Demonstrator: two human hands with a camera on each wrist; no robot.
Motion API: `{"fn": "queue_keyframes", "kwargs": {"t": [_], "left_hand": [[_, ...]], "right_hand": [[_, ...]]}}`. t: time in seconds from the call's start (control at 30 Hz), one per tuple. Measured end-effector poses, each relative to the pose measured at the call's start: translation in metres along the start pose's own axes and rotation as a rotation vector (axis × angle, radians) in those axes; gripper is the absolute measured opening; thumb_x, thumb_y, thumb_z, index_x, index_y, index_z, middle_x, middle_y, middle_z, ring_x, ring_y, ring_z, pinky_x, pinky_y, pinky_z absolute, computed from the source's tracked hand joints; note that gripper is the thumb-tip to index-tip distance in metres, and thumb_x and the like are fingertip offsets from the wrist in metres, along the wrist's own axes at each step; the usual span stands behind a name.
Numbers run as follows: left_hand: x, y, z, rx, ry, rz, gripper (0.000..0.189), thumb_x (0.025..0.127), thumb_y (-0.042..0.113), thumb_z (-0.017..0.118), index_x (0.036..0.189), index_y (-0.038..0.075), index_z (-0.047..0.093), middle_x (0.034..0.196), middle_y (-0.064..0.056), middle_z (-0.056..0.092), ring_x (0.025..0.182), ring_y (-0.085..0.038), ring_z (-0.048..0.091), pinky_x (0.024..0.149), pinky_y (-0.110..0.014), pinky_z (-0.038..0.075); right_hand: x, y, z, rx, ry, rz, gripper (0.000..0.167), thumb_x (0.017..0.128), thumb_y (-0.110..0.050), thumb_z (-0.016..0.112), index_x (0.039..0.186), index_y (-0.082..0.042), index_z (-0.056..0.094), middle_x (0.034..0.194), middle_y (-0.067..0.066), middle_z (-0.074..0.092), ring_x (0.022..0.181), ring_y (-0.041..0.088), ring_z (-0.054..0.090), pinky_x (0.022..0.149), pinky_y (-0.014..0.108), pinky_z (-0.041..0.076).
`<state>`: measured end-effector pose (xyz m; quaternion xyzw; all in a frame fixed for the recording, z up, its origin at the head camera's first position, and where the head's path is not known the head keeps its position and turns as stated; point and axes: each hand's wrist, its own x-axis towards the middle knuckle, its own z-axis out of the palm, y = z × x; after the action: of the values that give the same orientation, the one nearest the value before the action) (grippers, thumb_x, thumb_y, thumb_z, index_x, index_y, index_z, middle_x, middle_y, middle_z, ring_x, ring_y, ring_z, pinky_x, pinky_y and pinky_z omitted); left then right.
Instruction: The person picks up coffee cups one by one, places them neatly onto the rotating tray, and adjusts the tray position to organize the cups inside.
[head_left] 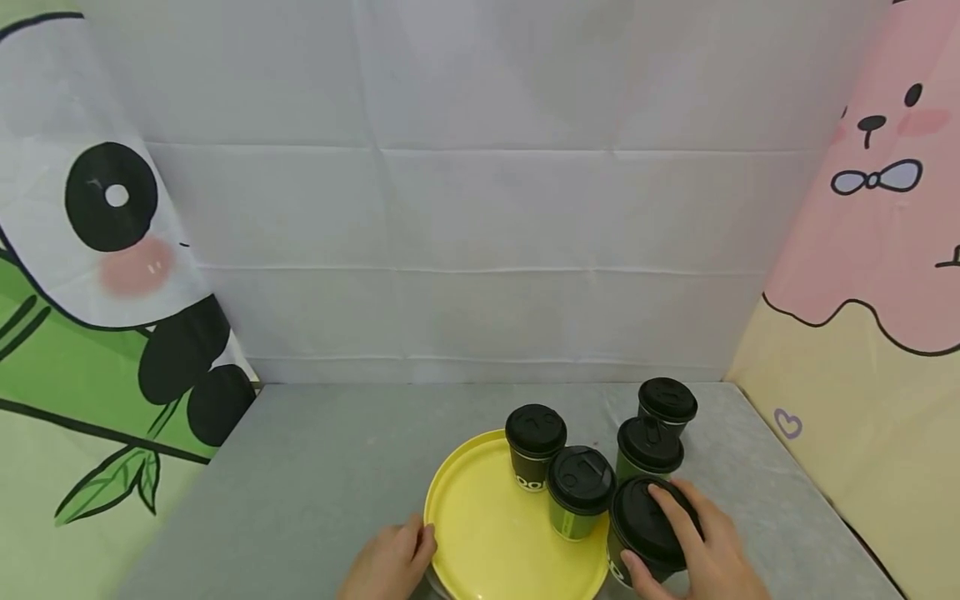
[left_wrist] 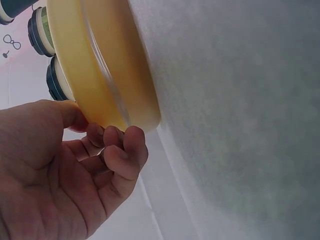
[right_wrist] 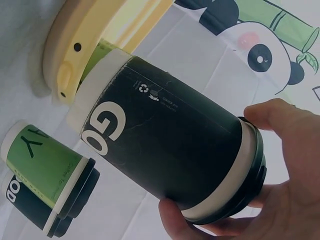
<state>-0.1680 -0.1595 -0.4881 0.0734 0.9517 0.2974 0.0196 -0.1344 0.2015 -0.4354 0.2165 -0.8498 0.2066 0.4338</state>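
My left hand (head_left: 392, 558) holds the near left rim of a round yellow tray (head_left: 491, 542), thumb over the edge and fingers curled against its side in the left wrist view. A black paper coffee cup (right_wrist: 165, 130) with white "GO" lettering is in my right hand (head_left: 708, 546), gripped around its black lid. In the head view this cup overlaps the tray's right edge; the right wrist view has its base close to the tray's side. On the tray stand a black lidded cup (head_left: 534, 450) and a green lidded cup (head_left: 577, 500), side by side.
Right of the tray, another green cup (head_left: 647, 450) and a black cup (head_left: 667, 404) stand one behind the other on the grey table (head_left: 337, 467). A white cloth (head_left: 480, 217) hangs behind, with printed panels on both sides.
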Motion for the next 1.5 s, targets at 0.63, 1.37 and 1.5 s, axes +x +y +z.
{"fn": "queue_keyframes", "kwargs": {"t": [0.63, 1.37, 1.5], "left_hand": [[-0.002, 0.000, 0.001, 0.015, 0.028, 0.025, 0.036, 0.105, 0.023, 0.050, 0.070, 0.017, 0.044, 0.056, 0.006, 0.033, 0.044, -0.009, 0.025, 0.046, -0.025, 0.028], [-0.004, -0.001, 0.003, 0.029, 0.030, 0.062, 0.033, 0.104, 0.021, 0.052, 0.072, 0.018, 0.044, 0.057, 0.008, 0.034, 0.045, -0.007, 0.026, 0.047, -0.025, 0.029], [-0.005, 0.000, 0.002, 0.037, 0.036, 0.061, 0.034, 0.104, 0.022, 0.052, 0.071, 0.018, 0.044, 0.056, 0.008, 0.033, 0.045, -0.007, 0.027, 0.046, -0.025, 0.029]], "right_hand": [[-0.002, -0.022, 0.010, 0.009, -0.126, 0.012, 0.072, 0.091, -0.069, 0.051, 0.127, -0.007, 0.063, 0.120, 0.026, 0.059, 0.090, 0.045, 0.063, 0.066, 0.058, 0.052], [-0.006, -0.040, 0.020, -0.029, -0.201, 0.125, 0.081, 0.061, -0.038, 0.095, 0.131, -0.015, 0.061, 0.129, 0.019, 0.058, 0.102, 0.041, 0.062, 0.069, 0.053, 0.054], [-0.003, -0.038, 0.022, -0.009, -0.187, 0.099, 0.078, 0.065, -0.040, 0.093, 0.130, -0.013, 0.061, 0.128, 0.020, 0.058, 0.101, 0.041, 0.063, 0.069, 0.052, 0.054]]}}
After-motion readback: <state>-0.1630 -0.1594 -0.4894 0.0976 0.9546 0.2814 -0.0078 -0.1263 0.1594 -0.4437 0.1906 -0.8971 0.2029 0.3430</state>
